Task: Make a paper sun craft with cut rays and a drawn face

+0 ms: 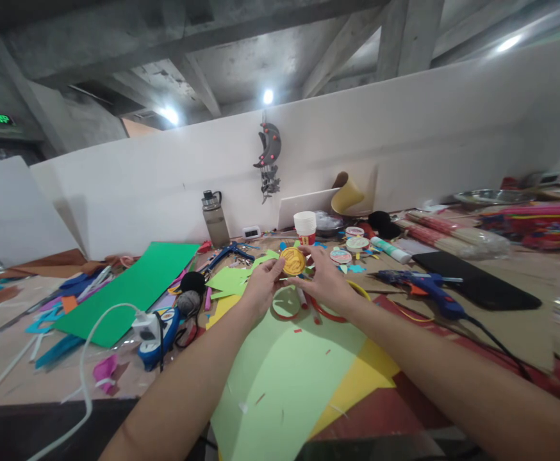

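Between my two hands is a round yellow disc (293, 261) with darker markings on its face, held up over the table. The fingers of my left hand (266, 282) pinch its left edge. My right hand (325, 275) grips its right side with thumb and fingers. Below them lies a pale green paper sheet (289, 371) with small red scraps on it. A red ring (325, 310) and another ring (280, 312) rest on the paper near my wrists, beside short red-and-white rolled sticks.
A blue hot glue gun (434, 291) lies at right near a black slab (477, 282). To the left are a green sheet (136, 288), a blue power strip (157, 342) and a white cable (85, 378). A bottle (216, 224) and white cups (305, 224) stand behind.
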{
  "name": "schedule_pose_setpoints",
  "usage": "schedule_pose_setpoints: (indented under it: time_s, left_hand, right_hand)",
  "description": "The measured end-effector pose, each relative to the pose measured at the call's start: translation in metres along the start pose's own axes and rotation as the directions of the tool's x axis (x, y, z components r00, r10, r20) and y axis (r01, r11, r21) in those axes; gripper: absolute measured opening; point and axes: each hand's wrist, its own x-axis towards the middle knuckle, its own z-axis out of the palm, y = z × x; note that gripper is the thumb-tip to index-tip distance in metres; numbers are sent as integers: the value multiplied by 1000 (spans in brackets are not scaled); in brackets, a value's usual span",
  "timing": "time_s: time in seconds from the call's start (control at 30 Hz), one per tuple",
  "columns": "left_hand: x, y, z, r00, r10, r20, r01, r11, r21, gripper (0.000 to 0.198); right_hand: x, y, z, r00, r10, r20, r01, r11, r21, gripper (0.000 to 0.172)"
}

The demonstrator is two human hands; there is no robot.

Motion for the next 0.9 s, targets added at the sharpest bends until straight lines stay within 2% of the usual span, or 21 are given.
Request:
schedule_pose_setpoints:
  time_s: [0.17,0.27,0.43,0.6,0.73,0.9]
  left_hand:
    - [0,2,-1,996,-10,88,16,997,-77,48]
    - [0,3,-2,993,-27,118,43,990,-136,41]
    - [0,1,-3,997,-29,74,41,984,-171,29]
    - [-1,3,-2,996,-78,51,86,982,-171,29]
    - [-2,5,-1,996,-75,44,81,985,-153,26]
    - [0,4,-2,995,-73,63,81,987,-142,27]
  right_hand:
    - [5,8,2,1000,30,0,-30,998,58,54]
    - [6,7,1,998,63,-5,-62,991,118,55]
    - [5,1,-1,998,65,11,-66,993,100,54]
    - [4,0,-1,999,47,20,-48,996,72,55]
    - [4,0,2,998,55,22,-57,994,98,54]
    - [5,-1,3,997,57,42,-62,990,128,60]
